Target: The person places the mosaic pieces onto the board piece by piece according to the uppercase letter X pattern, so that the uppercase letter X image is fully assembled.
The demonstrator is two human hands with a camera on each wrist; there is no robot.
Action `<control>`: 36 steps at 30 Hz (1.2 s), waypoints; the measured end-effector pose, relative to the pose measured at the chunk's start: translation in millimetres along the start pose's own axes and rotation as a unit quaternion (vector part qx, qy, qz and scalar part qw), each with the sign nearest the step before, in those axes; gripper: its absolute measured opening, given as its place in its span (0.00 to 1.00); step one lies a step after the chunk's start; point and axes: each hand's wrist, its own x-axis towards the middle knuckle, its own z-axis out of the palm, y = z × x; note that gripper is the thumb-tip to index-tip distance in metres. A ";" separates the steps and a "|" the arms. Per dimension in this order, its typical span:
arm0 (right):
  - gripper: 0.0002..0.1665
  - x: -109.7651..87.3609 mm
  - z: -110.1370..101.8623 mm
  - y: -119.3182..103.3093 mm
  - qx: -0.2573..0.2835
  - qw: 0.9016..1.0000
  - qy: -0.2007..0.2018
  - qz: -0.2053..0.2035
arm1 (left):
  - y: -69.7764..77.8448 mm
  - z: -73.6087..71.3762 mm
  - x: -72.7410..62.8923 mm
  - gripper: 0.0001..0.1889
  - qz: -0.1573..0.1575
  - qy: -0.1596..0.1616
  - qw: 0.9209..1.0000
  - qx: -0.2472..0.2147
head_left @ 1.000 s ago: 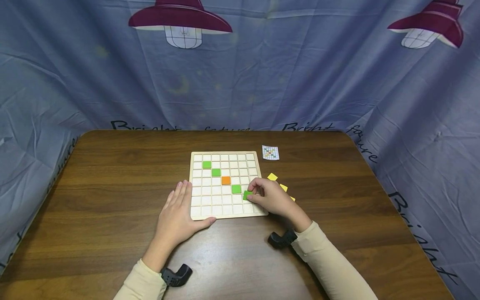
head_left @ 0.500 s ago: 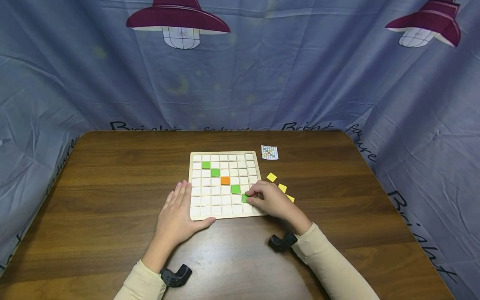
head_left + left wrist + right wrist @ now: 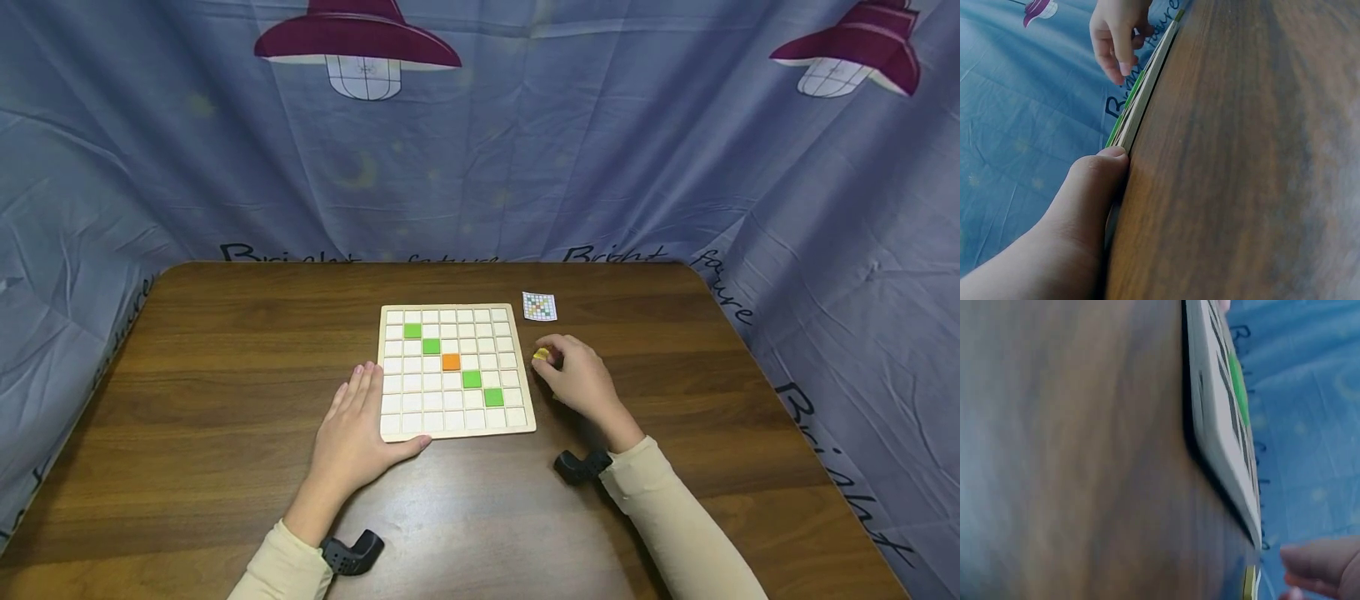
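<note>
A pale wooden grid board with white squares carries several green tiles and one orange tile, set along a diagonal. My left hand lies along its left side with straight fingers, the thumb against the near edge; the left wrist view shows that thumb touching the board's side. Right of the board, my right hand is over a yellow tile, thumb and fingers bent around it and apart. In the right wrist view, the fingertips are above the yellow tile on the table.
A small printed card with a coloured grid lies beyond the board's far right corner. The other yellow tiles are hidden under my right hand. A blue curtain hangs behind the brown wooden table.
My right hand has set the green tile in its square near the board's lower right, let go and moved right to the yellow tile. The left hand stays in place.
</note>
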 end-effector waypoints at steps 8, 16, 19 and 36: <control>0.18 8.6 -4.0 12.0 -0.056 0.997 -0.015 0.042 | -0.3 -0.3 -0.7 0.69 0.001 0.000 1.000 -0.002; 0.11 25.1 -3.3 16.5 0.061 0.995 -0.062 0.048 | -0.2 -1.5 -0.7 0.69 0.002 0.001 1.000 -0.001; 0.10 32.6 -1.8 14.0 0.092 0.992 -0.065 0.049 | -0.6 -1.7 -0.6 0.69 -0.001 -0.001 1.000 0.000; 0.09 77.1 21.9 -30.4 0.135 0.986 -0.100 0.010 | -0.9 0.9 0.3 0.70 -0.003 -0.004 1.000 -0.006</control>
